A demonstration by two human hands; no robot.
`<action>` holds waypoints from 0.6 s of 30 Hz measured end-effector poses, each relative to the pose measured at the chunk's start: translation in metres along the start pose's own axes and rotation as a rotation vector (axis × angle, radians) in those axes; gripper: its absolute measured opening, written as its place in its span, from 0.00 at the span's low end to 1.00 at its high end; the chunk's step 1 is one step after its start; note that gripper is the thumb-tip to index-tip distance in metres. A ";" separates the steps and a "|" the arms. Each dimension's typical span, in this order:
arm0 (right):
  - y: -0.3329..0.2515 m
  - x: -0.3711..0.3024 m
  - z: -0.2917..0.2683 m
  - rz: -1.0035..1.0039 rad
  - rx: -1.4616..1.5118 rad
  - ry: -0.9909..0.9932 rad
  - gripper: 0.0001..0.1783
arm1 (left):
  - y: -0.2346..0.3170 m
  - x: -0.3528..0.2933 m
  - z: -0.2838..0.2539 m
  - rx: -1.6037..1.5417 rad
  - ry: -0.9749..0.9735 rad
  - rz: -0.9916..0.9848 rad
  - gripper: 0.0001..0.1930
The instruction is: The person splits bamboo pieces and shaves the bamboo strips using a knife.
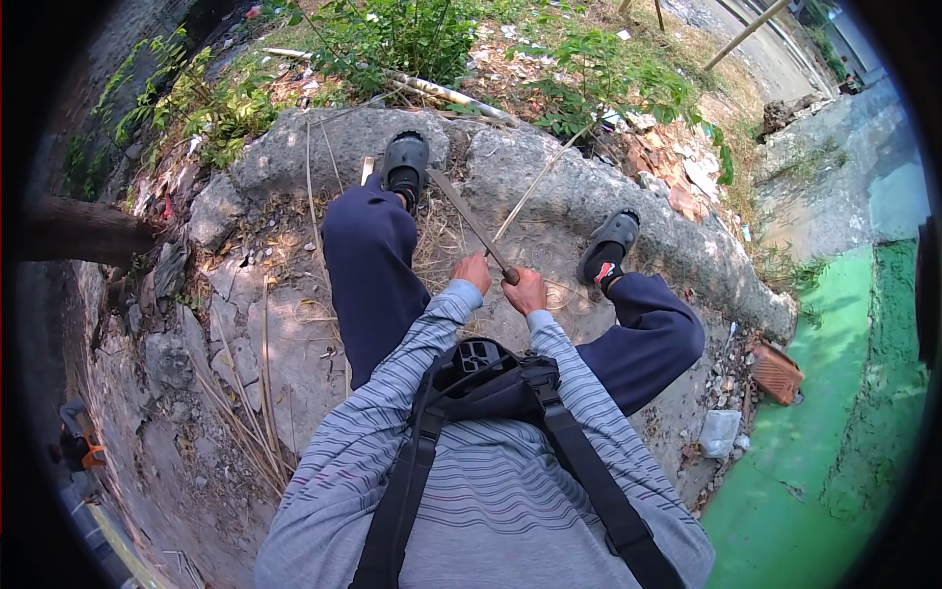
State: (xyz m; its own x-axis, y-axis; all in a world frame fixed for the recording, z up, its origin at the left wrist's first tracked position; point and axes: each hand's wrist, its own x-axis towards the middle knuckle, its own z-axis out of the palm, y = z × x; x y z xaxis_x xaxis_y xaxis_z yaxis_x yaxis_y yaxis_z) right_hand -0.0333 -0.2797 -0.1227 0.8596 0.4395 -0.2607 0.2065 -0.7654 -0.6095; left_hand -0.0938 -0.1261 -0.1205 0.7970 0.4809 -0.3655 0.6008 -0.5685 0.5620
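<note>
My right hand (528,293) is wrapped round the dark handle of a machete (467,211). Its long blade slants up and to the left, toward the dark clog (405,162) on my left foot. Close beside the handle, my left hand (473,272) has its fingers curled in near the blade's lower end. Whatever those fingers hold, if anything, is too small to make out. Both hands are between my spread knees, above the grey concrete ground. A thin pale strip (535,184) runs from near the blade toward the upper right.
Long thin strips (267,383) lie on cracked concrete to my left. A rough concrete ledge (589,187) curves in front, with shrubs (412,44) and litter beyond. At right are an orange-brown brick-like block (776,373) and a green-painted surface (785,471). A person (78,447) is far left.
</note>
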 end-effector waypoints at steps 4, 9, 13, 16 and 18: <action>-0.002 -0.001 0.001 -0.032 -0.039 -0.014 0.15 | -0.004 0.000 -0.002 -0.017 -0.011 0.009 0.15; 0.002 0.005 -0.003 -0.012 0.027 0.058 0.13 | 0.009 -0.008 -0.009 0.031 -0.007 0.014 0.14; 0.003 0.004 -0.007 0.019 0.028 0.016 0.13 | 0.003 -0.005 -0.003 0.036 -0.038 0.011 0.14; -0.007 0.005 -0.008 -0.040 -0.011 0.018 0.13 | -0.003 -0.001 -0.001 -0.011 0.037 0.022 0.16; -0.005 0.001 -0.003 -0.073 -0.047 0.017 0.14 | -0.001 -0.002 -0.003 -0.015 0.035 0.027 0.15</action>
State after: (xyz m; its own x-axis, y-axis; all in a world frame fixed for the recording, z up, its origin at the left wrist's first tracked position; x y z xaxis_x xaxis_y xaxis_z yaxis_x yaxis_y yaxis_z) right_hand -0.0317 -0.2765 -0.1175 0.8493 0.4871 -0.2034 0.2902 -0.7529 -0.5907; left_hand -0.0964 -0.1246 -0.1185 0.8097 0.4892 -0.3240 0.5782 -0.5712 0.5826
